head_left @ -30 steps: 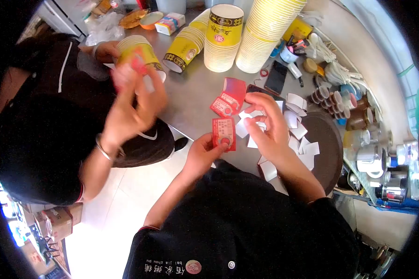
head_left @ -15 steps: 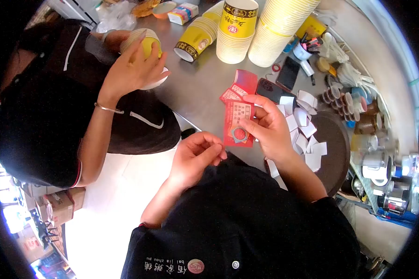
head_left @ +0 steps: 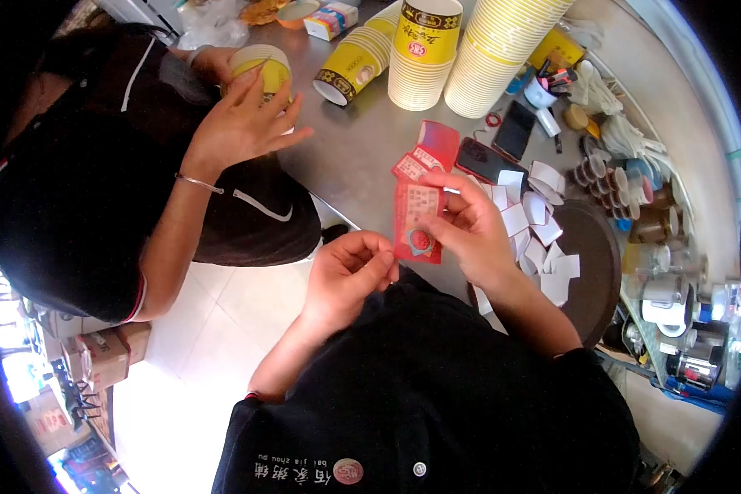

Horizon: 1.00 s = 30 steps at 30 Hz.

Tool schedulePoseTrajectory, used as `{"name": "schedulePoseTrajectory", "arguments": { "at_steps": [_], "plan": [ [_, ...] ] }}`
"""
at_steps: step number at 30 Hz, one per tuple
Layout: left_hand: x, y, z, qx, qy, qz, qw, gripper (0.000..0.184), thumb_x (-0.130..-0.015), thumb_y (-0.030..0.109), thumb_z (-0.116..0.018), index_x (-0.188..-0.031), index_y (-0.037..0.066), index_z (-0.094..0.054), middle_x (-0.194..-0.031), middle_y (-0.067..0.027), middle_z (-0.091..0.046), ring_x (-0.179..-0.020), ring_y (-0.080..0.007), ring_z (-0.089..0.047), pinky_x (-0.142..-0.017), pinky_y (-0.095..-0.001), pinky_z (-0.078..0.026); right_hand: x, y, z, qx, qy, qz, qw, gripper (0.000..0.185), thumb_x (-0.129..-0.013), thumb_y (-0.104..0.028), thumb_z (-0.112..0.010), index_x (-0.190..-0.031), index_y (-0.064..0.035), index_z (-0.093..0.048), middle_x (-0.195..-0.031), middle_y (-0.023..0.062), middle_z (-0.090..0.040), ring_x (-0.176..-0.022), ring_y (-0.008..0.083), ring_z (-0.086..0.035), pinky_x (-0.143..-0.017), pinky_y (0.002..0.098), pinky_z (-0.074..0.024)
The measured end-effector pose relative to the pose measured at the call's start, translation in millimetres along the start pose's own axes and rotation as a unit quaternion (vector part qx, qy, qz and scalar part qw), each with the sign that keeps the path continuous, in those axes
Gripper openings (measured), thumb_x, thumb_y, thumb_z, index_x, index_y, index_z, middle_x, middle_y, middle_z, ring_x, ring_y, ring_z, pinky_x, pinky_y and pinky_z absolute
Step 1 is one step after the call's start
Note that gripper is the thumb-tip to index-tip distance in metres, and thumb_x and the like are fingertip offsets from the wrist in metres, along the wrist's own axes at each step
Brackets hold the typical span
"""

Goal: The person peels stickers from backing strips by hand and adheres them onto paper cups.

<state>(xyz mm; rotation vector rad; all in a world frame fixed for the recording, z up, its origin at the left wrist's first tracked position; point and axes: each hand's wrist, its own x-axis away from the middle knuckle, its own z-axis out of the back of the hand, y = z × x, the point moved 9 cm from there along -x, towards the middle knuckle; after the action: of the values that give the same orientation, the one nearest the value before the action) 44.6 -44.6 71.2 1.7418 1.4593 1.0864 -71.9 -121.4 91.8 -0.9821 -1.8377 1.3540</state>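
Between the thumb and fingers of my right hand point(head_left: 475, 235) is a red printed card point(head_left: 417, 214), held upright over the table's front edge. Beside its lower left side, my left hand point(head_left: 347, 272) is closed in a pinch; whatever it may hold is too small to make out. More red cards point(head_left: 438, 142) lie on the metal table point(head_left: 329, 156) just beyond the held one. Many white paper pieces point(head_left: 556, 284) are scattered to the right of my right hand, partly on a dark round tray point(head_left: 599, 247).
At left, a co-worker's hands point(head_left: 243, 119) hold a yellow paper cup point(head_left: 263, 62). Stacks of paper cups point(head_left: 420, 62) stand at the back, one stack point(head_left: 342, 78) lying on its side. Two phones point(head_left: 514, 130) lie near the cards. Jars and utensils point(head_left: 654, 222) line the right wall.
The red card in my right hand has tilted slightly and shifted a little left. My left hand stays nearly in place. The co-worker's near hand has moved slightly right, with its fingers spread.
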Motion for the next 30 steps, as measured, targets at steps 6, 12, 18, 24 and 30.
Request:
{"name": "schedulePoseTrajectory", "arguments": {
  "at_steps": [6,12,18,24,30],
  "plan": [
    [4,10,4,-0.126,0.059,-0.057,0.989,0.01,-0.087,0.009,-0.055,-0.088,0.0,-0.056,-0.074,-0.0009,-0.058,-0.066,-0.0051,-0.051,-0.06,-0.0186,-0.041,17,-33,-13,0.324,0.013,0.198,0.925,0.033,-0.075,-0.004,-0.068,-0.105,-0.002,-0.056,-0.09,0.0078,-0.058,-0.082,0.0137,-0.058,-0.071,0.0233,-0.045],
    [2,-3,12,-0.27,0.083,-0.066,0.957,0.008,-0.085,0.005,-0.057,-0.091,0.0,-0.058,-0.081,-0.0026,-0.059,-0.075,-0.0066,-0.056,-0.067,-0.0197,-0.046,16,-10,-23,0.231,-0.059,0.146,0.96,0.012,-0.075,-0.003,-0.067,-0.085,0.0003,-0.061,-0.084,0.0101,-0.061,-0.069,0.014,-0.061,-0.057,0.0229,-0.0484],
    [-2,20,-1,-0.383,0.09,-0.164,0.904,0.009,-0.077,0.002,-0.063,-0.085,0.0,-0.06,-0.075,-0.0022,-0.059,-0.065,-0.0049,-0.051,-0.056,-0.0202,-0.043,12,-6,-17,0.192,-0.044,0.127,0.972,0.007,-0.075,-0.003,-0.065,-0.079,0.0017,-0.061,-0.083,0.0099,-0.061,-0.068,0.013,-0.06,-0.059,0.0229,-0.0485],
    [-6,13,13,-0.354,0.094,-0.107,0.924,0.008,-0.077,0.003,-0.061,-0.085,0.001,-0.06,-0.075,0.0003,-0.058,-0.066,-0.0033,-0.05,-0.058,-0.0196,-0.043,1,12,41,0.21,0.026,0.054,0.976,0.001,-0.078,-0.004,-0.059,-0.077,-0.0036,-0.059,-0.073,0.0027,-0.059,-0.065,0.0067,-0.055,-0.056,0.0206,-0.0433],
    [-49,-67,69,-0.337,0.119,0.027,0.933,0.009,-0.081,0.009,-0.058,-0.088,0.002,-0.06,-0.071,-0.0006,-0.058,-0.064,-0.0055,-0.052,-0.059,-0.0213,-0.043,36,-57,155,0.209,0.306,0.177,0.912,0.006,-0.078,0.002,-0.057,-0.084,0.0,-0.057,-0.073,0.0011,-0.055,-0.063,0.0038,-0.049,-0.057,0.0169,-0.0395]
  ]
}}
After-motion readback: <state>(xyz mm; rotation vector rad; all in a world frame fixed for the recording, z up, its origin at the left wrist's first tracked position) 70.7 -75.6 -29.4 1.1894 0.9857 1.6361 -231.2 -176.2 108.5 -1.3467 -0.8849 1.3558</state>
